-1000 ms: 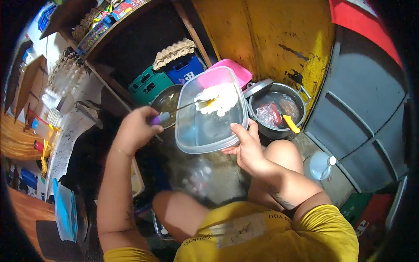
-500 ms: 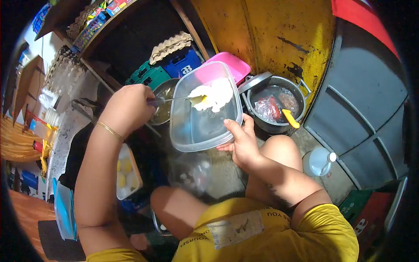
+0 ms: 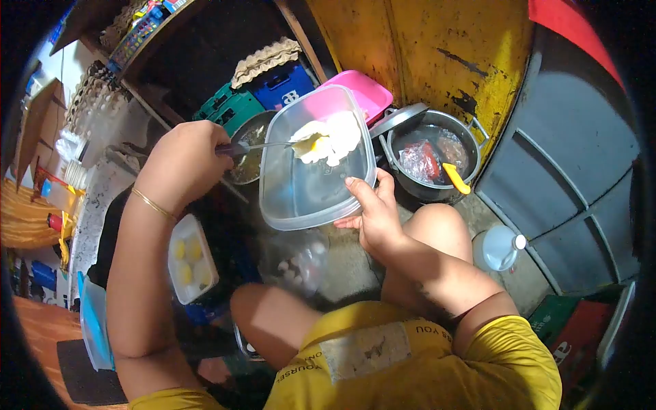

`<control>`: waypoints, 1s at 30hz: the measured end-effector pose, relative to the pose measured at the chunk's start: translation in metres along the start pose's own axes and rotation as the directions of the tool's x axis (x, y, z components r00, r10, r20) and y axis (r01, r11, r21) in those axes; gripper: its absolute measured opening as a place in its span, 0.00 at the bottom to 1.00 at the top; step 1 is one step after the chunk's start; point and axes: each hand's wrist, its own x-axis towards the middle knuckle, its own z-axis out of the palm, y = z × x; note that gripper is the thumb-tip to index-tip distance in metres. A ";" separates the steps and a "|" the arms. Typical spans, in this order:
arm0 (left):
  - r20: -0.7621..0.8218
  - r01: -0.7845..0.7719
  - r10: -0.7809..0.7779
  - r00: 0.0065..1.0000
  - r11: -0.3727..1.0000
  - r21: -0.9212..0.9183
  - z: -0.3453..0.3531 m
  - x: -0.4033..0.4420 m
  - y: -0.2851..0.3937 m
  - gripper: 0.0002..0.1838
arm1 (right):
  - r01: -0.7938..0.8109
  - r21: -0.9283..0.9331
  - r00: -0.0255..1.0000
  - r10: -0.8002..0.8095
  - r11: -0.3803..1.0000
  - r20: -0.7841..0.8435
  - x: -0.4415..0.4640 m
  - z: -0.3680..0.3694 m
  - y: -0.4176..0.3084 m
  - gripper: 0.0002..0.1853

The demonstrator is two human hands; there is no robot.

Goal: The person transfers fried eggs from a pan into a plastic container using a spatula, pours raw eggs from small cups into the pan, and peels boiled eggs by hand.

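My left hand (image 3: 181, 164) is closed round the dark handle of a spoon (image 3: 263, 145), its wrist bent over from the left. The spoon's head reaches into a clear plastic container (image 3: 290, 198) and touches a soft white creamy mass (image 3: 342, 140); a bit of yellow shows there. My right hand (image 3: 377, 215) grips the container's near right corner, thumb on the rim and fingers beneath. The container is held in the air, tilted towards me. What the white mass is, I cannot tell.
Right of the container stands a metal pot (image 3: 437, 195) with plastic-wrapped items and a yellow handle (image 3: 456, 179). A pink basin (image 3: 372, 96) lies behind. On the left sits a white tray (image 3: 205, 283) with yellow rounds. A liquid-filled jug (image 3: 499, 249) stands by the grey panel.
The view has shifted slightly. My left hand has drawn a little left with the spoon, and more of its dark handle shows. My right hand keeps its grip on the container.
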 end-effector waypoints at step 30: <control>-0.342 0.242 -0.639 0.689 0.648 -0.722 0.150 -0.220 -0.056 0.20 | -0.248 -0.185 0.946 0.279 0.951 0.165 -0.023 0.038 0.004 0.31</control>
